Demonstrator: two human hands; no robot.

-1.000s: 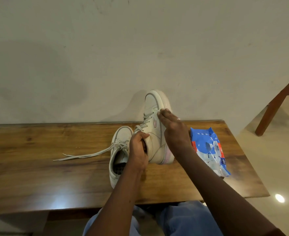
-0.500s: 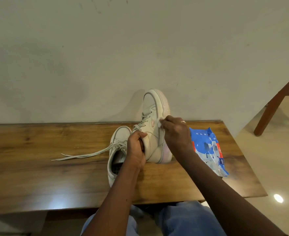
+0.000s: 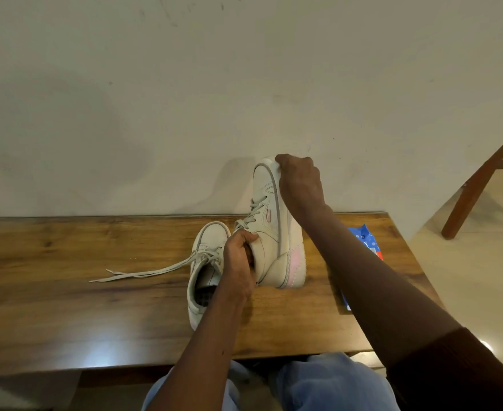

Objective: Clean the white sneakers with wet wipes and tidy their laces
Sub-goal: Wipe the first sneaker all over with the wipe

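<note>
The upright sneaker [image 3: 269,232] is stood on its heel on the table [image 3: 66,292], toe raised, so its side and sole edge are exposed for wiping. It is steadied by the left hand [image 3: 239,262], clamped on its collar; the right hand [image 3: 299,182] is curled over its toe (any wipe beneath is hidden). The second sneaker [image 3: 207,253] is laid just left of it, laces [image 3: 143,272] trailing; the wipes pack [image 3: 368,241] is kept at its right.

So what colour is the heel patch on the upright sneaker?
Pale pink heel patch on the white upright sneaker; clearest in the head view.
</note>
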